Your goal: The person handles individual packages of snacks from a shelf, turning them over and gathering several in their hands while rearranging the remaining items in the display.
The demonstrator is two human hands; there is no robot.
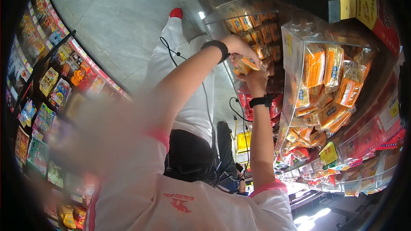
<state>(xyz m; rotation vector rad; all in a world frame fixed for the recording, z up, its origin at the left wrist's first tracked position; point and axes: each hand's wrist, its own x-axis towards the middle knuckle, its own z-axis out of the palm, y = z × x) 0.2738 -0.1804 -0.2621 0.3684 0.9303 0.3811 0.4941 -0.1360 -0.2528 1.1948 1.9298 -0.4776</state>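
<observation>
My left hand [243, 51], with a black band at its wrist, reaches over a clear bin [222, 38]. Its fingers are wrapped round orange-and-clear snack packets [250, 62]. Close below it, my right hand [256, 79], also with a black band, has its fingers bent against the same packets; how many each hand grips is not clear. Behind both hands, similar small packets [266, 34] stand in rows inside the bin.
A second clear bin [295, 59] at the right holds larger orange packets [332, 66]. Shelves of colourful snack bags [60, 94] line the left. A yellow basket [243, 142], a dark cable [206, 102] and grey floor tiles [115, 21] also show.
</observation>
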